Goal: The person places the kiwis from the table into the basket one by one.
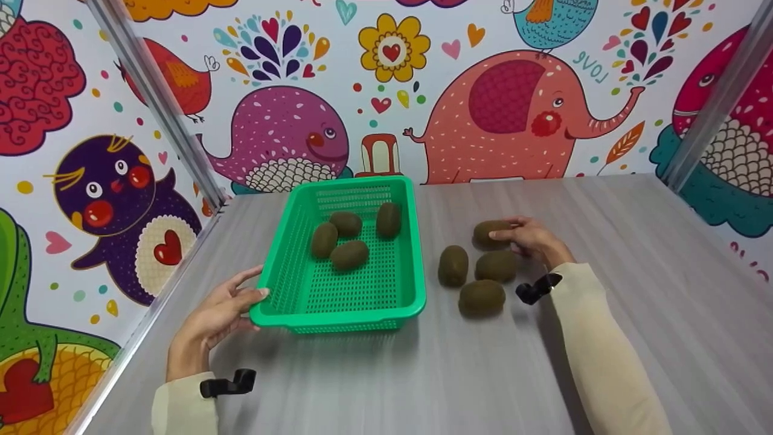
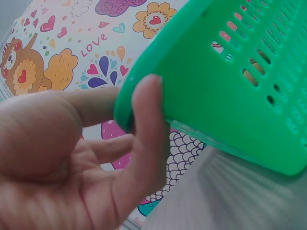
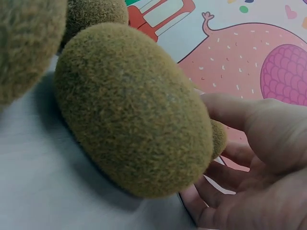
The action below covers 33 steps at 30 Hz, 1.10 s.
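In the head view my left hand (image 1: 214,314) holds the near left corner of a green plastic basket (image 1: 416,266). Its thumb lies over the rim (image 2: 125,108), as the left wrist view shows. Inside the basket are several brown kiwis, one of them a kiwi (image 1: 349,255) near the middle. To the basket's right, my right hand (image 1: 531,238) pinches the farthest kiwi (image 1: 490,234) of a loose group between thumb and fingers. That kiwi (image 3: 218,139) is mostly hidden behind a nearer kiwi (image 3: 134,110) in the right wrist view.
Three other kiwis lie on the grey table (image 1: 483,374) close to my right hand: one on the left (image 1: 453,266), one in the middle (image 1: 496,266) and one nearest me (image 1: 482,298). Printed wall panels (image 1: 386,109) with metal posts (image 1: 718,96) enclose the table's back and sides.
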Available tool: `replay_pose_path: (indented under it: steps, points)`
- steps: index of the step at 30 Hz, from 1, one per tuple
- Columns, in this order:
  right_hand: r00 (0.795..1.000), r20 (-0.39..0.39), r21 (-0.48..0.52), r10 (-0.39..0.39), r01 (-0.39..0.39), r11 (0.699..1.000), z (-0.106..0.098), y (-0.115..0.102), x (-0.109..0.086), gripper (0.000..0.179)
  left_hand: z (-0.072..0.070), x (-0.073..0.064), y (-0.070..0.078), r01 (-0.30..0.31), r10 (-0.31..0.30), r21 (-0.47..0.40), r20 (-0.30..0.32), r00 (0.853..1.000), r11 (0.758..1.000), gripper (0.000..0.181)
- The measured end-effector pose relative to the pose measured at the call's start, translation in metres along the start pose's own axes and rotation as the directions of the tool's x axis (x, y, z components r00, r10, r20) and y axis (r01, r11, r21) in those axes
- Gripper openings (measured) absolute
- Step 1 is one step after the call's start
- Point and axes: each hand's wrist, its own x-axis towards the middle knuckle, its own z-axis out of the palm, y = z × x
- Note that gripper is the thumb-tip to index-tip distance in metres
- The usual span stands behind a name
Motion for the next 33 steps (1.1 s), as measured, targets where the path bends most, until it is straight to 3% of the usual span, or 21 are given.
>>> replay_pose_path:
  steps: [13, 19, 24, 27, 33]
  points:
    - [0.998, -0.027, -0.011, -0.061, 0.061, 0.998, 0.000, 0.003, 0.000, 0.078, 0.000, 0.001, 0.000, -0.015, 0.015, 0.014, 0.001, 1.000, 1.000, 0.074]
    - [1.000, -0.015, 0.152, -0.009, 0.011, 0.988, -0.002, -0.001, -0.004, 0.092, -0.001, 0.001, -0.001, -0.022, 0.022, 0.010, 0.011, 1.000, 1.000, 0.075]
    - [0.999, -0.010, 0.252, -0.048, 0.049, 0.966, -0.008, -0.007, -0.002, 0.100, 0.000, 0.001, 0.000, -0.016, 0.016, 0.004, 0.004, 1.000, 1.000, 0.074]
    - [0.998, 0.005, 0.345, -0.059, 0.054, 0.937, -0.008, -0.013, -0.007, 0.100, 0.001, 0.001, 0.001, -0.012, 0.012, 0.004, 0.002, 1.000, 1.000, 0.074]
    - [0.997, 0.027, 0.430, -0.078, 0.059, 0.901, -0.003, -0.025, -0.015, 0.091, 0.000, 0.001, 0.000, -0.004, 0.004, 0.013, -0.009, 1.000, 1.000, 0.074]
